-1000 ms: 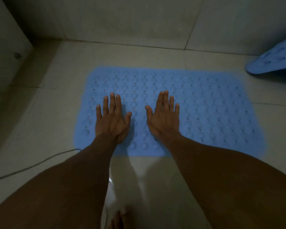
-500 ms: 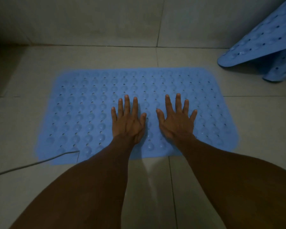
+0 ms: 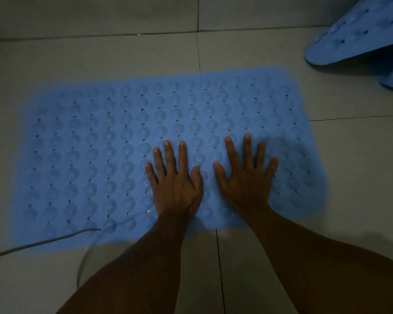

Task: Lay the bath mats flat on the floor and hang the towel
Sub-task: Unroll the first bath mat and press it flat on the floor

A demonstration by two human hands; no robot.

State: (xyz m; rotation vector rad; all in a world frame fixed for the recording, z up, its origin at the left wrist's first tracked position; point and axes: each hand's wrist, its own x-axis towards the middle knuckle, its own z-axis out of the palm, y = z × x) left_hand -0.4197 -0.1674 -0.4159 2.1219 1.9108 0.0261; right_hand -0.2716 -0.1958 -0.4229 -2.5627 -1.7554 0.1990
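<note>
A blue rubber bath mat (image 3: 95, 155) with rows of round bumps and small holes lies flat on the tiled floor. My left hand (image 3: 175, 182) and my right hand (image 3: 245, 177) rest palm down on its right half, side by side, fingers spread, holding nothing. A second blue bath mat (image 3: 359, 39) is at the top right, raised and bent, with its edge lifted off the floor. No towel is in view.
A thin grey cable (image 3: 43, 244) runs from the left edge across the floor onto the near edge of the flat mat. The tiled wall (image 3: 100, 14) meets the floor just beyond the mat. The light is dim.
Both hands have slid rightward along the flat mat, staying pressed palm down. The view has shifted right and closer, so the second mat looms larger at the top right.
</note>
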